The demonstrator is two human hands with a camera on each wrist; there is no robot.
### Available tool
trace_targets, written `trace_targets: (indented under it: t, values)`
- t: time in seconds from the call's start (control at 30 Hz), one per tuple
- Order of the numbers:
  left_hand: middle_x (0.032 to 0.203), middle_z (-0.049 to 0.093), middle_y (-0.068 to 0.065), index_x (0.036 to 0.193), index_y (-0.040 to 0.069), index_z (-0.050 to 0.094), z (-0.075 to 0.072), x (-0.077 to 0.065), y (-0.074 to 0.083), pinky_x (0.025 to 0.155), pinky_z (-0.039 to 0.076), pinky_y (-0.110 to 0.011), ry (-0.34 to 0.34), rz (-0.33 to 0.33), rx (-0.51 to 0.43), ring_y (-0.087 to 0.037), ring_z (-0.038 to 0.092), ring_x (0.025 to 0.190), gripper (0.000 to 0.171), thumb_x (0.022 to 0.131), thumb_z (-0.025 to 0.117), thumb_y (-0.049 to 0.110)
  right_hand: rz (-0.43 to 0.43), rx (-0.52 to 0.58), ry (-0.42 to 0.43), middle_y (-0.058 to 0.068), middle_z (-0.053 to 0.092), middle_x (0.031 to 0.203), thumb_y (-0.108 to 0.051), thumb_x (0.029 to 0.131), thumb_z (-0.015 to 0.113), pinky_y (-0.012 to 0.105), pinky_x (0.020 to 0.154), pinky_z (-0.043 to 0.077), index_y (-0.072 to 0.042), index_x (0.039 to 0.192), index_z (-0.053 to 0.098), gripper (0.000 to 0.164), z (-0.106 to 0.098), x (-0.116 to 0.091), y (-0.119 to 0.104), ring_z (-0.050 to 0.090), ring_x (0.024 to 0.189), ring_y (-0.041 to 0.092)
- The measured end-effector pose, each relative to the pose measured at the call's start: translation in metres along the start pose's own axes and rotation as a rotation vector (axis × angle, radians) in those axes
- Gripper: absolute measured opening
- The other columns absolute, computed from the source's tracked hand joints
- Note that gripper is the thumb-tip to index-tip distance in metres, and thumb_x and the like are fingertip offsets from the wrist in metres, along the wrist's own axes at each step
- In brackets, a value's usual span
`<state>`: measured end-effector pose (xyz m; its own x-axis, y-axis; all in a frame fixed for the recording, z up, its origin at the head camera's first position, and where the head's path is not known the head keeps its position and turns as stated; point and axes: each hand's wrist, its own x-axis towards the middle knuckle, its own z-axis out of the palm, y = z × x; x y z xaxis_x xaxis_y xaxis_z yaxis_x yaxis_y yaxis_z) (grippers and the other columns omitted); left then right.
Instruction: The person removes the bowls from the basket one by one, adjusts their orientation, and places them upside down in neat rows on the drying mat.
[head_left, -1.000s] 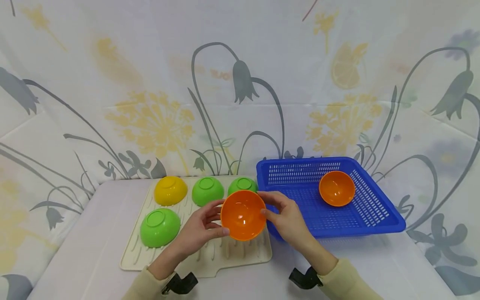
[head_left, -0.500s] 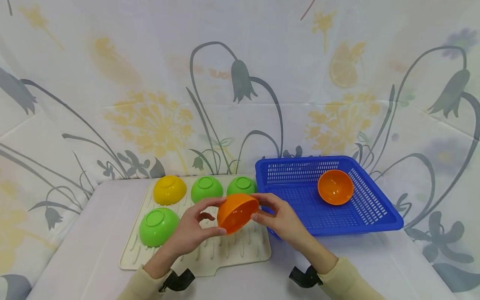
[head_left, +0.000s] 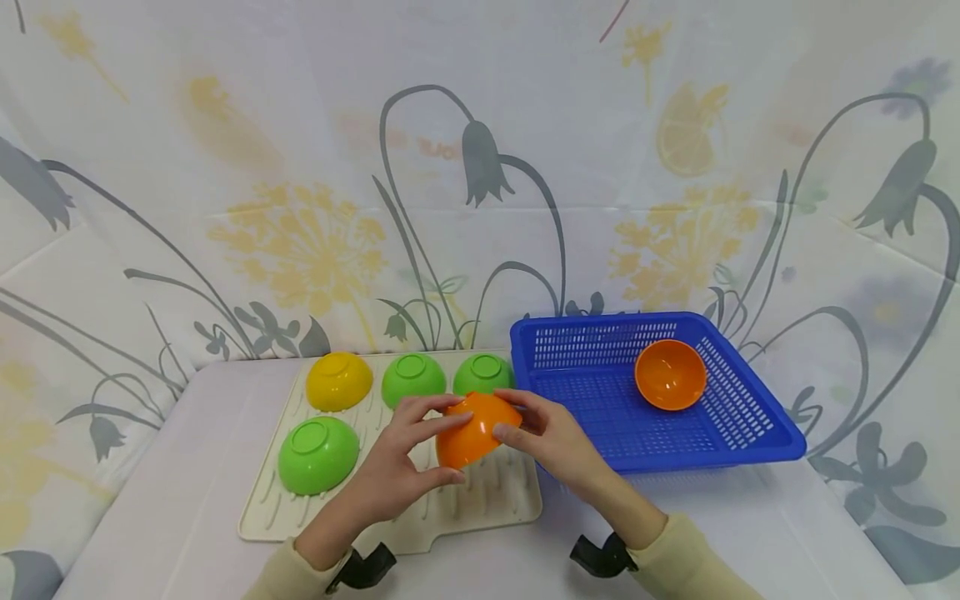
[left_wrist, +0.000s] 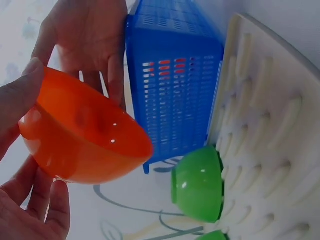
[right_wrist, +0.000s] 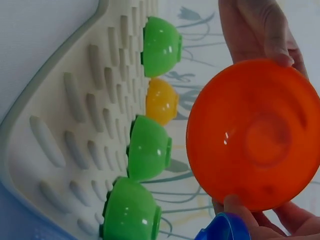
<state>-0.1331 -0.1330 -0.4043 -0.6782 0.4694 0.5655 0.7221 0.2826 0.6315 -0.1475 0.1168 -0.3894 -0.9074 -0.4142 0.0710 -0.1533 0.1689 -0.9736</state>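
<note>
Both of my hands hold an orange bowl (head_left: pixel 475 429) above the drying tray (head_left: pixel 480 508). Its base side faces the head camera and its mouth points down and away. My left hand (head_left: pixel 396 465) grips the left side, index and middle fingers lying over the outer wall, thumb below. On the right edge, my right hand (head_left: pixel 558 437) pinches the bowl, thumb in front and the other fingers partly hidden behind. In the right wrist view, the smooth inside of the orange bowl (right_wrist: pixel 235 165) shows between the hands.
Upside down on the ridged tray sit a yellow bowl (head_left: pixel 339 382) and three green bowls, including the front-left green bowl (head_left: pixel 318 456). A blue perforated basket (head_left: pixel 757 454) stands to the right, with another orange bowl (head_left: pixel 671 375) inside. Patterned cloth (head_left: pixel 300 125) hangs behind.
The orange bowl has turned from mouth facing the head camera to base side facing it. My left index and middle fingers have shifted onto its outer wall; my right hand stays at its edge.
</note>
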Motion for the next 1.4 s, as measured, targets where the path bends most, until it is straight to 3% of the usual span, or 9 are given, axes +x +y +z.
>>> trace_targets:
  t: [0.13,0.27,0.4,0.63,0.83,1.0,1.1,1.4]
  values:
    - [0.142,0.052,-0.003,0.139,0.015,0.058,0.001,0.001,0.001,0.094,0.048,-0.038,0.036,-0.053,-0.047,-0.025,0.044,0.125,0.077,0.069,0.090,0.011,-0.017,0.053,-0.023,0.018,0.057,0.137,-0.023,0.096,0.068,0.034,0.096,0.052,-0.002,0.145,0.047,0.057,-0.001,-0.002,-0.001,0.060,0.119,0.031]
    - [0.147,0.048,0.001,0.148,0.020,0.046,0.001,0.000,0.001,0.092,0.049,-0.037,0.056,-0.209,-0.152,-0.027,0.045,0.128,0.091,0.070,0.092,0.022,-0.052,0.102,-0.053,0.018,0.054,0.140,-0.020,0.096,0.067,0.033,0.096,0.052,-0.002,0.146,0.046,0.057,-0.003,-0.003,-0.001,0.058,0.121,0.032]
    - [0.149,0.047,-0.002,0.153,0.018,0.038,0.001,-0.001,-0.002,0.097,0.049,-0.038,0.021,-0.336,-0.299,-0.027,0.046,0.131,0.097,0.072,0.091,0.032,-0.091,0.144,-0.088,0.018,0.051,0.143,-0.017,0.095,0.067,0.033,0.098,0.050,-0.002,0.146,0.045,0.057,-0.005,-0.004,0.001,0.055,0.124,0.033]
    - [0.141,0.053,-0.005,0.152,0.017,0.038,0.001,-0.001,-0.002,0.098,0.049,-0.041,-0.047,-0.406,-0.396,-0.026,0.052,0.124,0.098,0.072,0.091,0.033,-0.140,0.185,-0.136,0.017,0.048,0.146,-0.018,0.095,0.068,0.034,0.100,0.049,-0.004,0.147,0.045,0.058,-0.007,-0.004,0.001,0.053,0.125,0.034]
    - [0.138,0.056,0.001,0.150,0.018,0.042,0.000,-0.003,0.000,0.097,0.049,-0.043,-0.036,-0.416,-0.289,-0.022,0.052,0.124,0.095,0.070,0.092,0.034,-0.138,0.158,-0.142,0.015,0.046,0.149,-0.017,0.095,0.069,0.034,0.103,0.047,-0.005,0.149,0.044,0.060,-0.006,-0.005,0.002,0.050,0.131,0.033]
    - [0.138,0.055,0.003,0.148,0.019,0.044,-0.001,-0.005,-0.001,0.095,0.050,-0.045,0.002,-0.412,-0.130,-0.021,0.050,0.125,0.097,0.065,0.095,0.033,-0.175,-0.036,-0.043,0.009,0.050,0.147,-0.018,0.092,0.073,0.034,0.108,0.039,-0.007,0.146,0.049,0.060,0.002,-0.006,0.002,0.045,0.136,0.027]
    - [0.139,0.053,0.004,0.147,0.022,0.045,-0.002,-0.007,-0.002,0.094,0.051,-0.045,0.014,-0.397,-0.068,-0.021,0.050,0.125,0.099,0.063,0.096,0.035,-0.169,-0.124,0.007,0.009,0.051,0.145,-0.020,0.090,0.076,0.038,0.106,0.042,-0.007,0.145,0.051,0.062,0.010,-0.006,0.000,0.046,0.136,0.027]
    - [0.143,0.050,0.005,0.147,0.024,0.045,-0.005,-0.012,-0.007,0.093,0.051,-0.046,0.025,-0.391,0.066,-0.019,0.053,0.123,0.104,0.058,0.098,0.036,-0.110,-0.151,0.137,0.014,0.052,0.144,-0.015,0.084,0.081,0.053,0.103,0.043,-0.003,0.142,0.051,0.067,0.045,-0.002,-0.003,0.046,0.134,0.034]
